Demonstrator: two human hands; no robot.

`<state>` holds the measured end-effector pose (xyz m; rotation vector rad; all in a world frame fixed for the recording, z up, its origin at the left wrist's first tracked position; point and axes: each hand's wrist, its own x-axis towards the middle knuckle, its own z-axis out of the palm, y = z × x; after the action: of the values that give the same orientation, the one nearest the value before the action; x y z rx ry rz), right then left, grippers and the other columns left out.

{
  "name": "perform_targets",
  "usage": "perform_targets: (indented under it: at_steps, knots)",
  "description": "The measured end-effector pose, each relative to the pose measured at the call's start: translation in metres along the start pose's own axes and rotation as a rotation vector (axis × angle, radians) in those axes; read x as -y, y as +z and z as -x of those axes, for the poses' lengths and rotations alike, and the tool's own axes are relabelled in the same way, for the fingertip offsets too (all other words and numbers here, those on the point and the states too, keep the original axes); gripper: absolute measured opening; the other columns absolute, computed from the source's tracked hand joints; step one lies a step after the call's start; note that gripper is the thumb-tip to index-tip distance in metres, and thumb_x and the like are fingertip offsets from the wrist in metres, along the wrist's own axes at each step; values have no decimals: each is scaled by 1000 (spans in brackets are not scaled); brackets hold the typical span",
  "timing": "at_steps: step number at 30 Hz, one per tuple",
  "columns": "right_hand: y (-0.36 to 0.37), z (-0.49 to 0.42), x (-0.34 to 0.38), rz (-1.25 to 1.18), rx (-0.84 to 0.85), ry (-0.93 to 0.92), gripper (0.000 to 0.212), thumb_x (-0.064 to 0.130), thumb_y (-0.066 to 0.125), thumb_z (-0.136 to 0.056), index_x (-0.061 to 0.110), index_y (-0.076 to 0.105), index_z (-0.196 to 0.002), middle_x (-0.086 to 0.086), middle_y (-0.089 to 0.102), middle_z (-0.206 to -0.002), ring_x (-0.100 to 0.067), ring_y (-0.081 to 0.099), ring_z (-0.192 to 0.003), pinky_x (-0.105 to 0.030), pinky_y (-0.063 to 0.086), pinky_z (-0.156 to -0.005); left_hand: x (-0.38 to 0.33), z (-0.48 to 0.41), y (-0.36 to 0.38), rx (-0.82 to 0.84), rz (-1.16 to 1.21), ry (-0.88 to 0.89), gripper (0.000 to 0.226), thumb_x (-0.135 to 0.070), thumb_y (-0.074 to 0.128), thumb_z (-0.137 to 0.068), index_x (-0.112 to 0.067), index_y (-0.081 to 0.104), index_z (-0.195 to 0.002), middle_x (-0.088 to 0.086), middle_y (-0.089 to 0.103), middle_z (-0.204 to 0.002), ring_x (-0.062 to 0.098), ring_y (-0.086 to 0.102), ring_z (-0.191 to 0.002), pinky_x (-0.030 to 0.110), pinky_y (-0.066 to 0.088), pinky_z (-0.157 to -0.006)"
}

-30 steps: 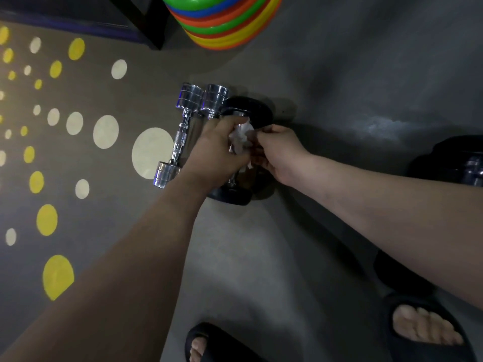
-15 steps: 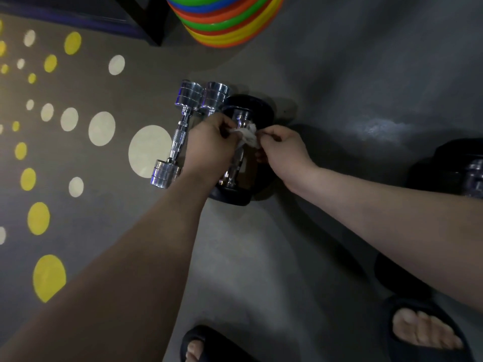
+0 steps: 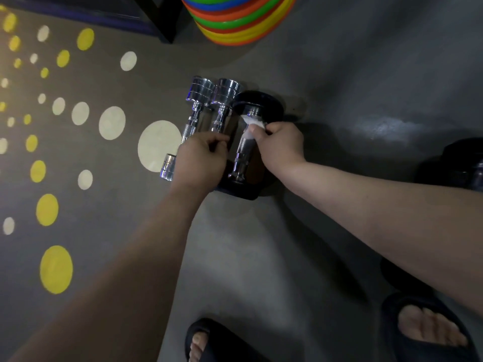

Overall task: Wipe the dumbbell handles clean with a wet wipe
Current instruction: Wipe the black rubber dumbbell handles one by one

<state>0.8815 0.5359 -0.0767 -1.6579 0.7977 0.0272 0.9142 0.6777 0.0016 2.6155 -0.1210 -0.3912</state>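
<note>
Dumbbells [image 3: 220, 113] lie three abreast, one wet wipe [image 3: 252, 124] on one handle [image 3: 243, 150].

The two chrome dumbbells [image 3: 206, 100] are finished in glossy metal; the heads of the black dumbbell [image 3: 261, 103] are seen matt, its handle [image 3: 243, 150] knurled metal.

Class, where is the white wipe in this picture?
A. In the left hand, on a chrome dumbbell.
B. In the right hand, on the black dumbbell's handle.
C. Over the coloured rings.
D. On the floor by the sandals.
B: the right hand pinches the wipe against the handle of the black dumbbell, while the left hand grips a chrome dumbbell.
</note>
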Motion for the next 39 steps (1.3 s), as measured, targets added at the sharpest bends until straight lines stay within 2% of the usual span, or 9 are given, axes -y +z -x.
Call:
perform_targets:
  at_steps: [7, 11, 16, 21, 24, 28, 34, 37, 39]
  knots:
    - [4, -9, 17, 24, 44, 145, 55, 56, 53, -98, 18, 43, -59, 2, 50, -60, -16, 51, -57, -27, 35, -51, 20, 40, 16, -56, -14, 97, 22, -10, 62, -92, -13, 78, -106, 10, 70, -104, 26, 63, -103, 20, 38, -85]
    - [10, -12, 9, -99, 11, 194, 48, 53, 61, -94, 15, 61, -66, -6, 69, -73, -24, 69, -75, -37, 59, -75, 24, 37, 24, -55, 15, 58, 24, -12, 60, -93, -14, 77, -109, 10, 67, -107, 28, 60, -106, 30, 44, -95]
    - [13, -18, 16, -268, 19, 406, 48, 51, 76, -84, 6, 72, -101, -6, 68, -83, -22, 64, -74, -44, 60, -88, 33, 36, 33, -121, 7, 45, 20, -14, 60, -93, -8, 77, -101, 14, 65, -102, 35, 56, -106, 22, 33, -88]
    - [14, -16, 18, -196, 5, 369, 50, 53, 71, -88, 6, 71, -105, -8, 72, -93, -26, 69, -84, -38, 59, -85, 32, 50, 54, -265, -171, 5, 41, -27, 36, -99, -3, 67, -90, 17, 63, -97, 40, 56, -97, 45, 41, -85]
    - [12, -7, 11, -123, 18, 260, 39, 47, 66, -94, 9, 70, -87, -3, 69, -82, -19, 65, -76, -26, 49, -67, 29, 53, 55, -216, -215, -95, 40, -36, 31, -104, -11, 63, -108, 9, 56, -119, 33, 44, -116, 45, 34, -93]
    - [19, 23, -14, -32, 120, 219, 40, 43, 68, -93, 11, 65, -68, 0, 58, -62, -16, 53, -58, -25, 38, -56, 30, 52, 57, -213, -226, -85, 54, -45, 16, -98, -16, 60, -110, 6, 54, -120, 29, 43, -117, 45, 33, -93]
    - [7, 9, -3, -71, 160, 180, 48, 48, 71, -90, 3, 71, -71, 0, 66, -63, -14, 59, -60, -26, 48, -62, 32, 50, 54, -164, -192, -105, 35, -35, 28, -107, -17, 58, -113, 4, 52, -122, 27, 40, -120, 45, 32, -98]
    - [8, -17, 21, -47, 65, 241, 53, 52, 60, -96, 0, 70, -101, -11, 72, -89, -26, 69, -81, -34, 56, -77, 31, 51, 55, -171, -196, -106, 32, -32, 31, -107, -16, 58, -114, 4, 51, -124, 27, 40, -120, 45, 33, -98]
    - [8, -19, 25, -44, 115, 244, 43, 47, 48, -102, 7, 63, -93, -11, 66, -90, -32, 66, -87, -42, 56, -85, 29, 52, 56, -176, -204, -115, 32, -33, 31, -107, -16, 57, -114, 5, 50, -125, 28, 40, -122, 46, 33, -98]
